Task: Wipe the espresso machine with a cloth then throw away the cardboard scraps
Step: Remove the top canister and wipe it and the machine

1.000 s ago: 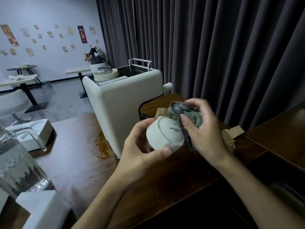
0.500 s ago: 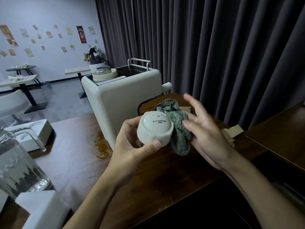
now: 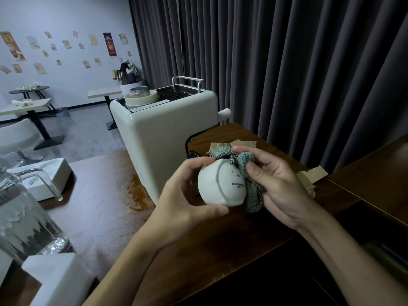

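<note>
My left hand grips a white cup, its base turned toward me. Pressed against the cup's right side is a green-grey cloth, which my right hand pinches between thumb and fingers. The cream espresso machine stands just behind the hands on the dark wooden counter. Cardboard scraps lie on the counter to the right of my right hand, and more cardboard shows behind the cloth.
A brown spill stains the counter at the machine's left foot. A glass pitcher, a white tray and a white box sit at the left. Dark curtains hang behind; a second counter is at the right.
The cup has tilted and dropped slightly in my left hand. My right hand went from open fingers to closed on the cloth, pressing it against the cup's right side.
</note>
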